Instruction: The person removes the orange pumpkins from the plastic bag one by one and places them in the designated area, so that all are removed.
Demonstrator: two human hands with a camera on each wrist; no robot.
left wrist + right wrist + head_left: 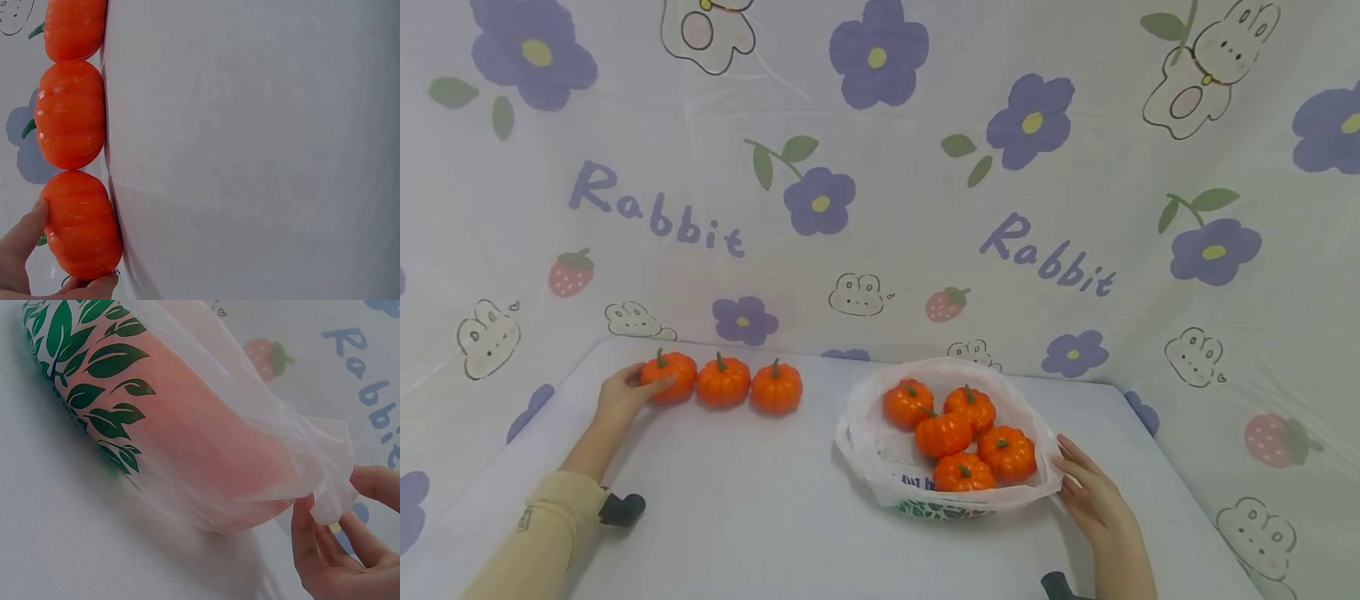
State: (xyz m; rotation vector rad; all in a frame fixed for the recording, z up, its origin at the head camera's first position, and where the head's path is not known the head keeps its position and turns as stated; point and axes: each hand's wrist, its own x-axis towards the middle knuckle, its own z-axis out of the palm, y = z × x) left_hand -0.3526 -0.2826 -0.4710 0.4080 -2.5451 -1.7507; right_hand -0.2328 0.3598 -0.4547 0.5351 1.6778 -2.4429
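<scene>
From my station I see the left hand (623, 393) clamped on an orange pumpkin (670, 377), thumb on 1 side and fingers on the other. To the right of that hand, the other 2 pumpkins (723, 382) continue the row along the table's (737, 500) far edge, stems up, each touching its neighbour. I take the snug spacing as deliberate, and the side grip seems suited to setting a round thing square without knocking the next.

Well apart from the left hand, the right hand (1093, 496) pinches the edge of a thin plastic bag (861, 442) between thumb and fingers. I read that hold as steadying the limp rim so the mouth stays wide. Inside the bag, just left of the right hand, sit 5 pumpkins (943, 435); the middle pumpkin seems to lean on the others.

For writing, I can read "Rabbit" 2 times on the backdrop (880, 142), beyond the hands. The bag carries a green leaf print (115, 362) and some dark blue lettering (917, 482), partly hidden, so I can't make out a brand. A small mark on the left sleeve (523, 542) is too blurred to read.
</scene>
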